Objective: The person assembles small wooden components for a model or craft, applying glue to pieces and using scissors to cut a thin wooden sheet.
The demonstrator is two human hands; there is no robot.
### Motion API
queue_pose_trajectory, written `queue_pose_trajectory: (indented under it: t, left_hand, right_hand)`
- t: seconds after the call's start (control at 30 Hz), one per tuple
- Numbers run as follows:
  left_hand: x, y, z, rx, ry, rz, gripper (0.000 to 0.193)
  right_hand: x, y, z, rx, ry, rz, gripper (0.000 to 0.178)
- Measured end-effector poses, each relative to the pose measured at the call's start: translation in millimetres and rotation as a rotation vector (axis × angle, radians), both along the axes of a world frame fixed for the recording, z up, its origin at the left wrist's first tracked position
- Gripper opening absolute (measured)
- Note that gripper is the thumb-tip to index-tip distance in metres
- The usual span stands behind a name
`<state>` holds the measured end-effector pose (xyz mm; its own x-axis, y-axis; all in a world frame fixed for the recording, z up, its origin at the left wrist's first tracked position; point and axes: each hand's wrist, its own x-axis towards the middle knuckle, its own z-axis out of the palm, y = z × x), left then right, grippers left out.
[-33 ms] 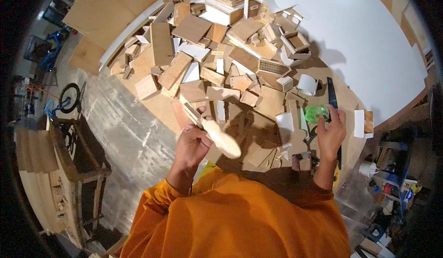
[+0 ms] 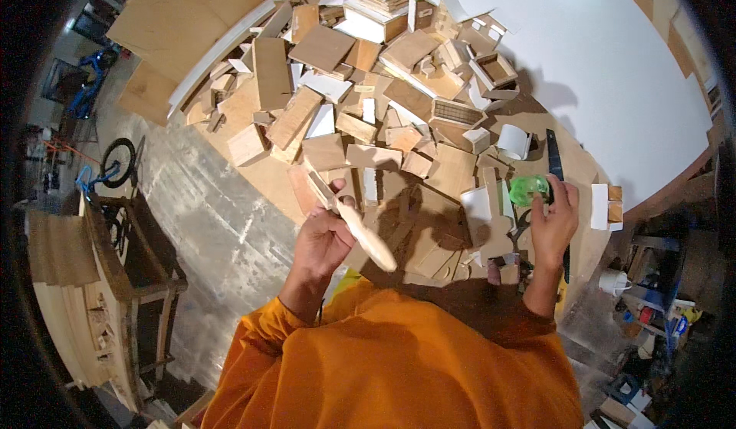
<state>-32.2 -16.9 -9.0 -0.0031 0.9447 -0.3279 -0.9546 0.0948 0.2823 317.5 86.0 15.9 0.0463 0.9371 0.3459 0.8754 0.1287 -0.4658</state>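
My left hand [image 2: 328, 233] is closed round a pale carved wooden piece [image 2: 366, 236], held above the near edge of the pile. Its rounded end slants down and to the right, while a narrow slotted part sticks up past my fingers. On the right, my right hand [image 2: 556, 218] grips a small translucent green bottle [image 2: 529, 190], fingers round its right side. A pair of dark-handled scissors [image 2: 522, 226] lies just below the bottle. Close beside that hand lies a long dark saw-like blade [image 2: 553, 157]. A white paper roll or cup [image 2: 513, 142] rests beyond the bottle.
Wooden offcuts and small boxes [image 2: 295, 115] are heaped across the tabletop, with a white panel [image 2: 613, 69] at the far right. A white and brown box [image 2: 606, 206] sits at the right edge. A wooden frame [image 2: 146, 295] stands left on the concrete floor [image 2: 207, 222].
The carved wooden piece has turned slightly in my left hand and now looks slimmer. My right hand and the green bottle appear a touch further right.
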Motion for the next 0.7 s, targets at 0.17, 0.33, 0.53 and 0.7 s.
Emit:
queue_pose_trajectory:
  t: [0.17, 0.33, 0.53, 0.7]
  left_hand:
    - [0.3, -0.1, 9.5, 0.231, -0.201, -0.123, 0.045]
    - [-2.5, -2.1, 12.2, 0.332, -0.268, -0.173, 0.036]
    - [0.0, -0.3, 17.9, 0.354, -0.233, -0.18, 0.042]
    - [-10.9, 1.0, 11.8, 0.216, -0.006, -0.152, 0.063]
  right_hand:
    - [-8.0, -11.6, 11.6, 0.067, 0.1, 0.039, 0.032]
    - [-38.7, -29.8, 19.9, 0.038, 0.144, 0.244, 0.027]
    - [-72.6, -45.2, 4.5, -0.061, 0.167, 0.497, 0.028]
    - [-77.6, -47.0, -9.2, -0.225, 0.131, 0.55, 0.034]
